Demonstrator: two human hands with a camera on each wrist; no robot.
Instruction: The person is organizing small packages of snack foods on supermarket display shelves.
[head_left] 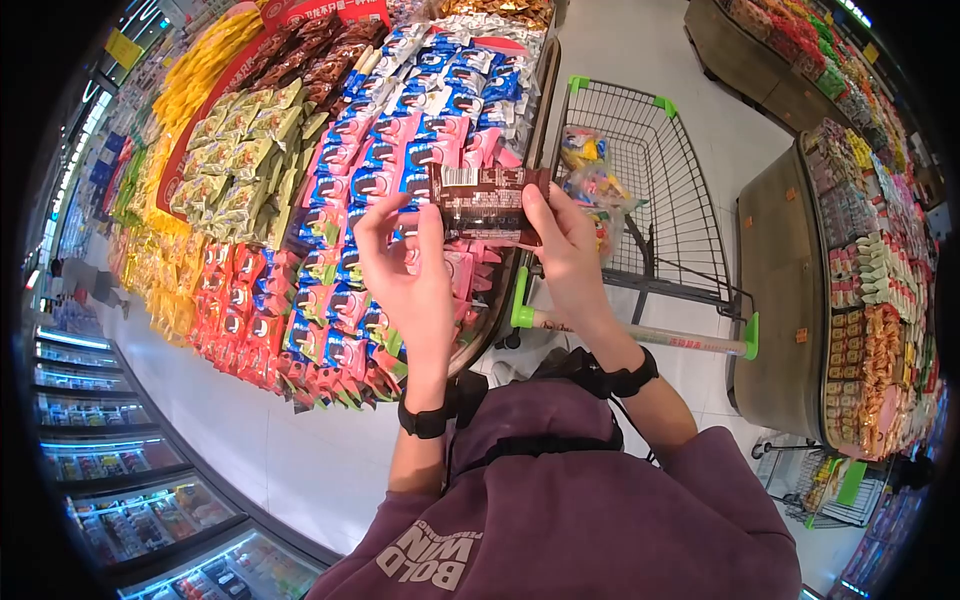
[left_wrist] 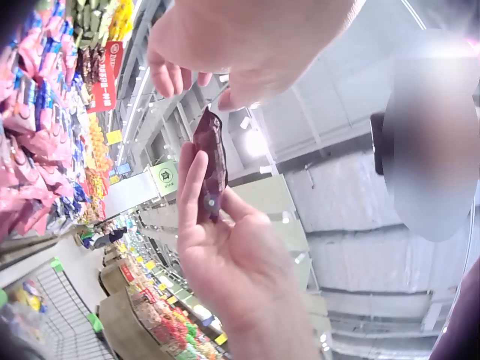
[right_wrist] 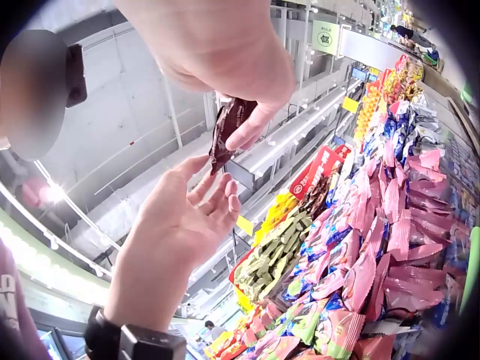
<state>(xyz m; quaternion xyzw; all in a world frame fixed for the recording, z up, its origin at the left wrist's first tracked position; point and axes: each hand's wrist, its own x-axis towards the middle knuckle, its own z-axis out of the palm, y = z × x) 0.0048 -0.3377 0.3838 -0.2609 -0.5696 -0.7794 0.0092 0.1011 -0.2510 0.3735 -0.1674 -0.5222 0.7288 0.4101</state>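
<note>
A dark brown snack packet (head_left: 485, 203) with a barcode and pale print is held up in front of the body, above the candy display. My right hand (head_left: 572, 245) grips its right end, thumb on the printed face and fingers behind. Edge-on, the same packet (left_wrist: 212, 165) stands between the thumb and fingers of my right hand (left_wrist: 236, 259) in the left wrist view. My left hand (head_left: 405, 270) is at the packet's left end, fingers loosely bent. In the right wrist view, the fingertips of my left hand (right_wrist: 176, 225) are right at the packet's lower tip.
Rows of blue-and-pink packets (head_left: 375, 185) fill the display beneath the hands, with green packets (head_left: 245, 150) farther left. A shopping cart (head_left: 650, 180) holding bagged goods (head_left: 600, 190) stands at the right. Beyond it is another snack counter (head_left: 785, 290); freezers (head_left: 120, 460) line the left.
</note>
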